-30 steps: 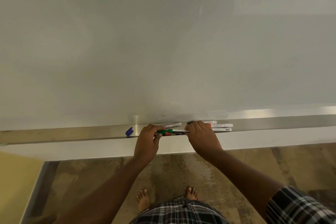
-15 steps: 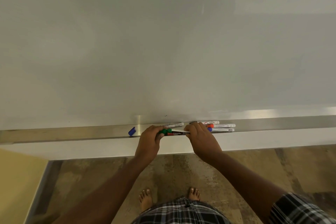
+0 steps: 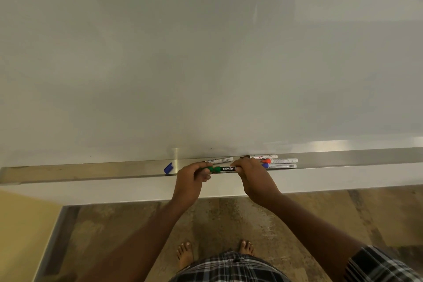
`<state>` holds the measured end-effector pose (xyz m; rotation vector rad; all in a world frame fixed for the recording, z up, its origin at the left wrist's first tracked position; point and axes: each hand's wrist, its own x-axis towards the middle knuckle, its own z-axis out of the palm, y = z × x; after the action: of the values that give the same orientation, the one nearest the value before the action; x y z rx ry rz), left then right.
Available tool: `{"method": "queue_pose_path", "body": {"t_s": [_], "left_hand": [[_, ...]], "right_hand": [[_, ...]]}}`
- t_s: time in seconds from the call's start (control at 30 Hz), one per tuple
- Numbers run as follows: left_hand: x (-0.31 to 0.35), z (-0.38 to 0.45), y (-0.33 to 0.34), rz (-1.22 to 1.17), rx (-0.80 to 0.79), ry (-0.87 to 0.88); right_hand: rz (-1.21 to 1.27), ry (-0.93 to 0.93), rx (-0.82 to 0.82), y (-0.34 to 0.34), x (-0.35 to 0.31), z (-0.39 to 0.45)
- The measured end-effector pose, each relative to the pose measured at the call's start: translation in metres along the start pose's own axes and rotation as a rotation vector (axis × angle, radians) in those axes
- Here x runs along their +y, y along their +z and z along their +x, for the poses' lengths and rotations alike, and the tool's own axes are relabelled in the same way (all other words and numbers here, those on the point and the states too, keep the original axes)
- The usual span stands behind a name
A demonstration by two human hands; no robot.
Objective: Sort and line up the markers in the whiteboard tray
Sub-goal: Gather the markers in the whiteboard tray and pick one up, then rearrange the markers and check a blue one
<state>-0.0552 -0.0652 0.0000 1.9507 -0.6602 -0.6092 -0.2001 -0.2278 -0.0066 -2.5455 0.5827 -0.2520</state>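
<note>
The green marker (image 3: 220, 169) is held level just above the front edge of the whiteboard tray (image 3: 91, 173), with its black label now turned up so the brand word can be read; half a second ago the label was less clear. The left hand (image 3: 191, 179) pinches the green cap end in its grip, and the right hand (image 3: 253, 178) grasps the other end. I judge that the person is closing or checking the cap before laying it in line.

Behind it one white marker (image 3: 219, 160) lies apart. To the right three markers (image 3: 279, 161) lie side by side. A loose blue cap (image 3: 168, 168) lies to the left and has not moved.

The whiteboard (image 3: 206, 52) is blank; below is a brown floor (image 3: 229, 220) and bare feet.
</note>
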Motion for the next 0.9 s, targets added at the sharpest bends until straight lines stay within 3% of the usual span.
{"method": "queue_pose_path", "body": {"t_s": [0.13,0.33,0.53,0.63,0.73,0.9], "left_hand": [[0.004,0.001,0.001,0.033,-0.023,0.028],[0.012,0.015,-0.006,-0.008,0.001,0.064],[-0.002,0.025,-0.018,0.134,-0.107,0.132],[-0.017,0.028,-0.028,0.301,0.026,0.145],[-0.043,0.024,-0.045,0.505,0.198,0.083],[-0.065,0.023,-0.060,0.621,0.184,-0.037]], "right_hand": [[-0.079,-0.064,0.071,0.002,-0.005,0.004],[0.024,-0.064,0.158,-0.007,-0.021,0.015],[0.055,-0.013,0.002,-0.003,-0.015,0.026],[-0.037,0.106,-0.079,0.013,-0.012,0.026],[-0.104,0.129,-0.029,0.025,-0.012,0.025],[-0.199,0.076,0.130,0.043,-0.028,0.033]]}}
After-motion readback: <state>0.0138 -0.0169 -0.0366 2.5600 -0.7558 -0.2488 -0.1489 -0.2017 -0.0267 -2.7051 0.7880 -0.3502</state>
